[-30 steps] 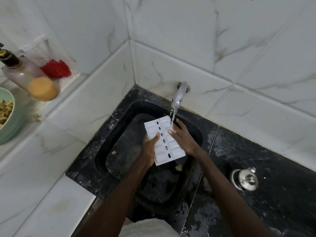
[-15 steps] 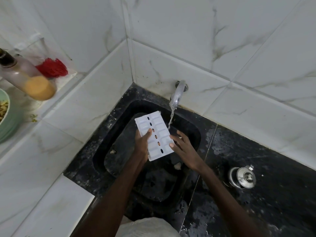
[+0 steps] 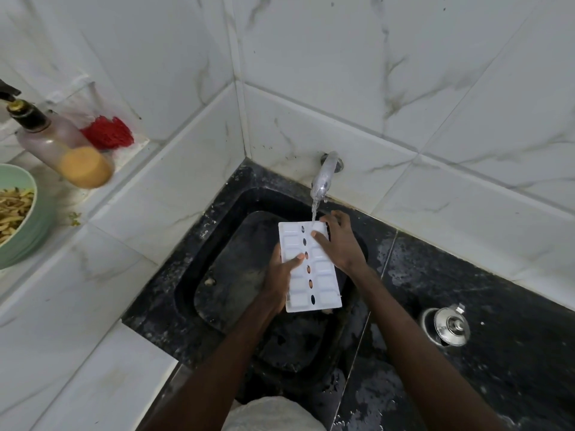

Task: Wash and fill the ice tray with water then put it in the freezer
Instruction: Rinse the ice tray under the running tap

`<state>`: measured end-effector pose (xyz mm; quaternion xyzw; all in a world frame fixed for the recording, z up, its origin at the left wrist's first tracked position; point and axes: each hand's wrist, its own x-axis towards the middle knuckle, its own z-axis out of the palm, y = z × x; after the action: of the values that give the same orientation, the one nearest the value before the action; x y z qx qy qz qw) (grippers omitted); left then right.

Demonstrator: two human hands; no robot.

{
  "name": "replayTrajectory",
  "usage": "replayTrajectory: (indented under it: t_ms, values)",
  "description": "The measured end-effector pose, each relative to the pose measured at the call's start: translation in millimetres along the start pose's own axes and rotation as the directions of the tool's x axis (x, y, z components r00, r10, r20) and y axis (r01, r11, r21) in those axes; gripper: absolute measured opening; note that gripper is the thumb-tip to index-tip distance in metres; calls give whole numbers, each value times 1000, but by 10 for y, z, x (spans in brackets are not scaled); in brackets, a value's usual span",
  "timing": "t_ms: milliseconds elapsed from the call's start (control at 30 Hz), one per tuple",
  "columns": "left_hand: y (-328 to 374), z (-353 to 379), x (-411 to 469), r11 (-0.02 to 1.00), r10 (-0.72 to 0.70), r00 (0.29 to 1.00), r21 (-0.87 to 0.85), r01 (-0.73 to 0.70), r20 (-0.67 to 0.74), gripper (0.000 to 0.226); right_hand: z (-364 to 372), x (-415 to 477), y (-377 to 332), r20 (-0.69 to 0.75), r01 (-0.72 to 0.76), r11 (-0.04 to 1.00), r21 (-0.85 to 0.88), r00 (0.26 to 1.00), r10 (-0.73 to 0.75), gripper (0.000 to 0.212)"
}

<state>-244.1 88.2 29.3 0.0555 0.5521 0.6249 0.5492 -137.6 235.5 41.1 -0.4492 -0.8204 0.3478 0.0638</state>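
A white ice tray point(image 3: 320, 283) with two rows of cells and a line of oval holes down its middle is held over the black sink point(image 3: 217, 231). My left hand point(image 3: 278, 275) grips its left edge, thumb on top. My right hand point(image 3: 337, 241) lies on the tray's far right end, thumb on its face and fingers over the edge. A thin stream of water from the chrome tap point(image 3: 323, 175) lands on the tray's far end beside my right thumb.
A steel lidded pot point(image 3: 448, 325) stands on the wet black counter point(image 3: 513, 353) at the right. On the white tiled ledge at the left are a bottle with orange liquid point(image 3: 65, 150), a red scrubber point(image 3: 107, 133) and a green bowl of food point(image 3: 18, 213).
The tray has swung back under the water stream and now lies nearly lengthwise. My right hand has moved up from beside the tray onto its far end.
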Motion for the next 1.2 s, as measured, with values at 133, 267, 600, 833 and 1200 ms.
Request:
replayTrajectory:
  t_ms: [133,267,600,833,1200]
  values:
    - [-10,-23,18,1000,-3,1000,0,3,-7,41,43,30,12,-17,22,999,-26,1000,-22,44]
    - [-52,0,54,999,0,1000,35,0,-5,41,102,51,-25,-15,69,985,-158,997,-73,42]
    - [-59,44,134,995,81,995,63,-78,-55,45,292,-264,-76,87,224,839,-496,974,-209,59]
    - [23,163,214,996,74,997,44,-74,2,46,139,-184,-135,7,135,863,-487,988,-151,55]
    - [72,120,381,997,65,991,-19,-68,-116,35,174,-394,-128,60,152,853,-499,988,-141,54]
